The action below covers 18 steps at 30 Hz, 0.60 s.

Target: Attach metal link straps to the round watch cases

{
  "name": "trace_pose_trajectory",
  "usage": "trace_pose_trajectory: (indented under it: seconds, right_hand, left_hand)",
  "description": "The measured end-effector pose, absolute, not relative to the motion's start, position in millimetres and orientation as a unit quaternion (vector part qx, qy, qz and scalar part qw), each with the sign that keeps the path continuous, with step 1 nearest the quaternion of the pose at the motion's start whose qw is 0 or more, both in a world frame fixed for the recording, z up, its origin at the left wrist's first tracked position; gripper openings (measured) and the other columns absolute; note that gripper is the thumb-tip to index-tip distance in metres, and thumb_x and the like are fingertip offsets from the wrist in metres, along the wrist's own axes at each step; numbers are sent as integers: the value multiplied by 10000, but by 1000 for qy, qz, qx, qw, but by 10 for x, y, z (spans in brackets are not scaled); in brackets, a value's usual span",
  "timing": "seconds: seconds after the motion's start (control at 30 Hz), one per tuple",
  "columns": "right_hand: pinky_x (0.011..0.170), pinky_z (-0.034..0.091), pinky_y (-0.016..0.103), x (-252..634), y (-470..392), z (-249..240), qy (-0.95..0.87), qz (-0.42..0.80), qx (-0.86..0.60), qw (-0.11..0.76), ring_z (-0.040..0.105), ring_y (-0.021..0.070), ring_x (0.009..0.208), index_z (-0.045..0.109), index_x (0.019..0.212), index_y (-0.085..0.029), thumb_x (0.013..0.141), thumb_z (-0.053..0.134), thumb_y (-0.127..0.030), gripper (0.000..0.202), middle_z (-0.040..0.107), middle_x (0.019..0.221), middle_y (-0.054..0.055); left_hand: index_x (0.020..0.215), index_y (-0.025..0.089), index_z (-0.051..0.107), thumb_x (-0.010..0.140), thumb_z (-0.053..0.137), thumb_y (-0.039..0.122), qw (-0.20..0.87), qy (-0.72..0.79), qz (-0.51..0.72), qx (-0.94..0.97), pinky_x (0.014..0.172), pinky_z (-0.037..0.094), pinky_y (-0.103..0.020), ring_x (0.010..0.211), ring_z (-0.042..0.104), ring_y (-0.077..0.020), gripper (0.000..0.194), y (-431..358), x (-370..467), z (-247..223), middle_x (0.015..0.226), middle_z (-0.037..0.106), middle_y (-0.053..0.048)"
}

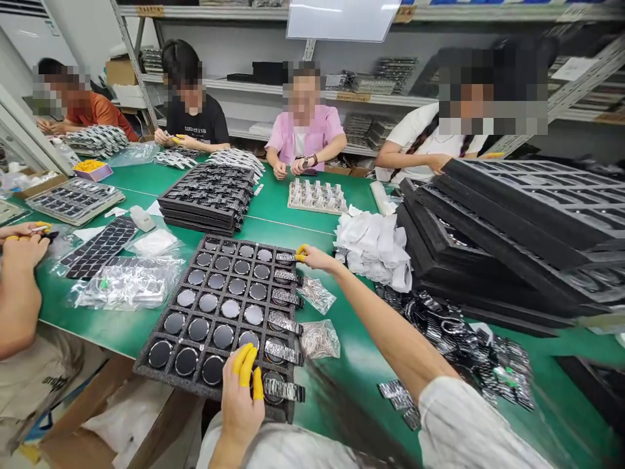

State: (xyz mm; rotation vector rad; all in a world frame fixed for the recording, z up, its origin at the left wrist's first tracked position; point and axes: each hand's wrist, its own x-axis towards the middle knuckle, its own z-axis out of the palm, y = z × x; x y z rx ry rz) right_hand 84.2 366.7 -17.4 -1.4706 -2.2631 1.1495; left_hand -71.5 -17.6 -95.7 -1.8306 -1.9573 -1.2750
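A black foam tray (195, 312) lies tilted on the green table, its compartments holding round dark watch faces. Along its right column, metal link bands (283, 352) stick out past the edge. My left hand (243, 384), with yellow finger cots, is over the tray's near edge, fingers bent and apart, nothing seen between them. At the far right corner, my right hand (316, 257) has its fingertips together at the end of the topmost band (284, 257); what they pinch is too small to make out. Two small bags of pins (319, 339) lie right of the tray.
Stacked black trays (488, 241) rise at the right, beside white wrapping (374, 247) and a heap of dark bands (454, 339). Another tray stack (205, 195) stands beyond. Plastic bags (129, 283) lie left. Several people sit around the table; a person's arm (19, 286) is at far left.
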Motion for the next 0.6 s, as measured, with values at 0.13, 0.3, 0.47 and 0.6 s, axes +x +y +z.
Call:
trace_pose_trajectory:
  seconds: [0.13, 0.3, 0.47, 0.6]
  right_hand:
    - [725, 485, 270, 821, 3596, -335, -806, 295, -496, 129, 631, 200, 802, 662, 1037, -188, 958, 663, -204, 81, 702, 853, 36]
    - [935, 488, 310, 1239, 3322, -352, -813, 201, -528, 140, 662, 259, 1133, 695, 1244, -210, 980, 734, -338, 297, 709, 1234, 115]
    - [998, 462, 357, 2436, 2981, -302, -748, 121, -639, 135, 611, 271, 1135, 695, 1164, -179, 919, 811, -271, 287, 716, 1200, 114]
    - [1100, 386, 455, 3410, 2744, -311, -660, 56, -732, 159, 525, 313, 1212, 652, 1127, -163, 954, 701, -137, 181, 689, 1253, 191]
  left_hand:
    - [1400, 160, 601, 998, 562, 55, 121, -648, -420, -623, 1069, 521, -425, 1209, 660, -262, 417, -125, -692, -941, 1233, 736, -142]
    - [1366, 151, 616, 998, 595, 108, 147, -638, -385, -651, 1017, 532, -473, 1130, 699, -304, 371, -88, -770, -1058, 1193, 761, -160]
    - [1306, 214, 659, 938, 669, 101, 144, -593, -401, -683, 928, 583, -468, 1026, 761, -304, 385, 20, -914, -1343, 1126, 797, -127]
    - [1204, 258, 710, 899, 700, 106, 116, -576, -432, -684, 840, 623, -473, 937, 790, -319, 341, 110, -949, -1487, 1044, 820, -101]
